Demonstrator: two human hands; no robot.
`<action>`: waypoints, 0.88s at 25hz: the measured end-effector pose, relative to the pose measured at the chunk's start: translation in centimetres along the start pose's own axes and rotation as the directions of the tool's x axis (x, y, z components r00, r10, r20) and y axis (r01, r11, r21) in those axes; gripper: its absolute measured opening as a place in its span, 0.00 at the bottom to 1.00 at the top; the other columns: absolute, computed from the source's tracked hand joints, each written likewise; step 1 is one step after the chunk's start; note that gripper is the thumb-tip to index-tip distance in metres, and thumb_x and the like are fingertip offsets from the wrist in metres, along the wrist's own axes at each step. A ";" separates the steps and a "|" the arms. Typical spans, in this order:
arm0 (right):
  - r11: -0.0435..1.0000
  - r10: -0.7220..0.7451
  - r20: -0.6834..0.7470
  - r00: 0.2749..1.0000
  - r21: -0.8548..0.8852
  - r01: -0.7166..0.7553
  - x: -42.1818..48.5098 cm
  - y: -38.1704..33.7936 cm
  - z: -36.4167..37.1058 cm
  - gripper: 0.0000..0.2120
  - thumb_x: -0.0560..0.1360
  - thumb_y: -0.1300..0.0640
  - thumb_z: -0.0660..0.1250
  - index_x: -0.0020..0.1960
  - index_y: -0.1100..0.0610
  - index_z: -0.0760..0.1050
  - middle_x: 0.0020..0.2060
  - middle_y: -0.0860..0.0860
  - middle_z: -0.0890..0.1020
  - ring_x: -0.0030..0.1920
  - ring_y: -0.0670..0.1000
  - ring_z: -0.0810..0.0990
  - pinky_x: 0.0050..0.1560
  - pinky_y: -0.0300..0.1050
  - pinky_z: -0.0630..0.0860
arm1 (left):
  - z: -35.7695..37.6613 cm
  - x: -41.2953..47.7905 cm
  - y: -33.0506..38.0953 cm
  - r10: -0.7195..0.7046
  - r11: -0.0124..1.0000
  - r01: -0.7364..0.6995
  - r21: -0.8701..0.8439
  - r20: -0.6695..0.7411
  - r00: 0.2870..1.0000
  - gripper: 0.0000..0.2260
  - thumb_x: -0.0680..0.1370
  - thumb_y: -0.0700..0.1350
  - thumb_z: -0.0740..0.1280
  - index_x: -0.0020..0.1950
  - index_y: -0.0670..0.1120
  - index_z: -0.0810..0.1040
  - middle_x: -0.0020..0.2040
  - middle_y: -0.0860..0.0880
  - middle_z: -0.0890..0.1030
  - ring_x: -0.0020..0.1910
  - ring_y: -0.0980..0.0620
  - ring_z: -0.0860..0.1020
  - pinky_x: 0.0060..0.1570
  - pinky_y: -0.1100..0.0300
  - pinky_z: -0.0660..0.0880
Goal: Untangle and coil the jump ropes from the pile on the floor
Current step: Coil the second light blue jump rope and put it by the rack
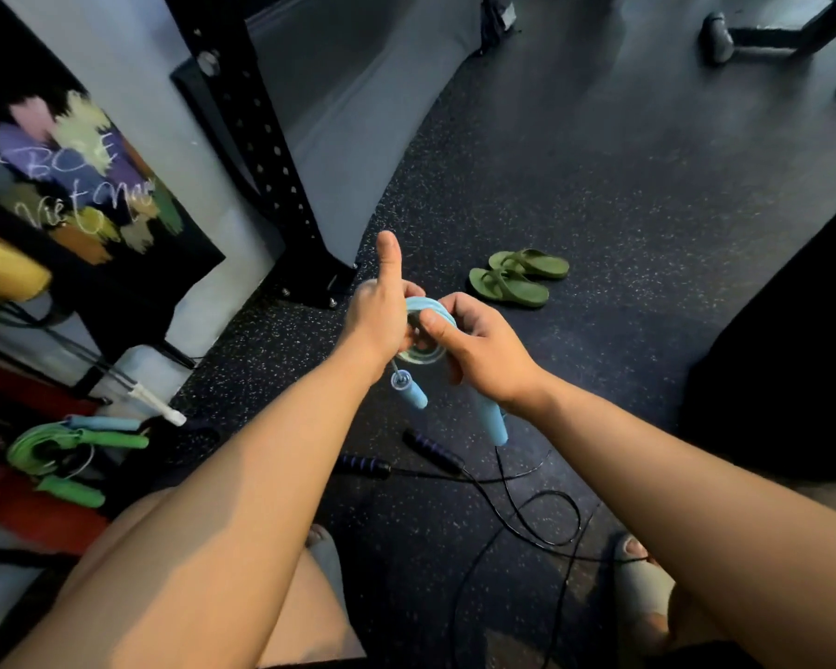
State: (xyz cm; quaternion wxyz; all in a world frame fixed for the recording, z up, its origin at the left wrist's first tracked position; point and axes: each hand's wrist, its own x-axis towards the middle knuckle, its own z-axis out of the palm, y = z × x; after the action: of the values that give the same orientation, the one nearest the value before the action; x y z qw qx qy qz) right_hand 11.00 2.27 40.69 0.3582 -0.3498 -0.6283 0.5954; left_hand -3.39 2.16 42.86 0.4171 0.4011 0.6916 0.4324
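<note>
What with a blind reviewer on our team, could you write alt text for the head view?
The left hand and right hand grip a coiled blue rope, its handles hanging below. A black rope lies loose on the floor beneath; a coiled green rope lies left, green sandals ahead.

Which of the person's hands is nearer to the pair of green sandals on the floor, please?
The right. The right hand holds the light-blue rope coil just below-left of the green sandals; the left hand grips the coil's other side, farther left.

Light-blue rope [428, 311], green sandals [517, 277], speckled black floor [599, 210].
</note>
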 end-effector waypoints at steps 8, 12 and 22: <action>0.979 -0.036 0.184 0.982 0.205 -0.003 5.8 -1.4 9.6 0.09 0.85 0.60 0.58 0.59 0.64 0.71 0.32 0.47 0.79 0.28 0.43 0.76 0.25 0.37 0.70 | -15.3 0.0 -1.3 0.015 0.946 0.143 -0.293 0.476 0.879 0.20 0.84 0.56 0.57 0.62 0.40 0.71 0.34 0.48 0.70 0.36 0.51 0.73 0.45 0.57 0.72; 0.987 -0.021 0.343 0.939 0.157 -0.035 8.4 1.3 17.6 0.07 0.83 0.57 0.61 0.57 0.59 0.74 0.35 0.51 0.80 0.31 0.51 0.73 0.25 0.43 0.68 | -23.4 -2.5 -7.0 0.014 0.909 0.147 -0.391 0.380 0.925 0.21 0.79 0.39 0.63 0.72 0.37 0.68 0.41 0.46 0.75 0.45 0.50 0.77 0.53 0.55 0.74; 0.959 0.248 0.529 0.811 -0.018 -0.282 11.2 11.1 33.4 0.10 0.81 0.57 0.65 0.57 0.63 0.77 0.40 0.55 0.84 0.29 0.48 0.77 0.29 0.40 0.75 | -30.4 -5.6 -24.8 -0.190 0.917 0.040 -0.396 -0.349 0.918 0.11 0.81 0.37 0.66 0.63 0.43 0.79 0.50 0.44 0.86 0.46 0.50 0.84 0.53 0.52 0.80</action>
State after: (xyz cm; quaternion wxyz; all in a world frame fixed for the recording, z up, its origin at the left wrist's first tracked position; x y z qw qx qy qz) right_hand -23.39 -4.15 28.81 0.0965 -0.2462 -0.6289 0.7311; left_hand -34.38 -18.53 29.47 0.3699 0.1785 0.6847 0.6020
